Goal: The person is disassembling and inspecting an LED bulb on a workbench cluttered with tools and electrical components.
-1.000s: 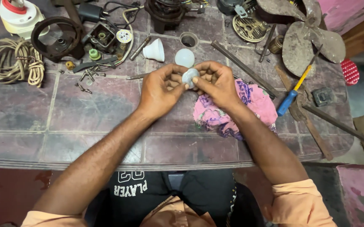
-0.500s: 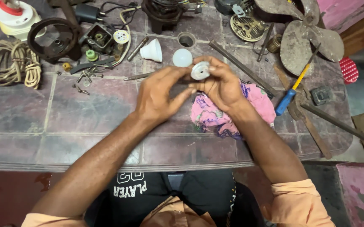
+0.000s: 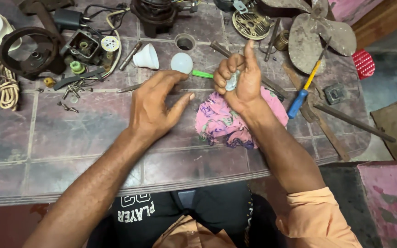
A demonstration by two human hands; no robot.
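Centre of the frame above a tiled table, right hand fisted around a small grey round part, thumb up — over a pink cloth, left hand open, empty, fingers spread, near a white bulb dome — upper centre

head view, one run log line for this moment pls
left hand: open, empty, over table | right hand: gripping small round grey part | pink cloth: under right hand

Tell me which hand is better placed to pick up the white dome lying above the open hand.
Left. The left hand is open and empty, its fingertips close to the white dome on the table. The right hand is farther off and its grip is closed around a small grey part.
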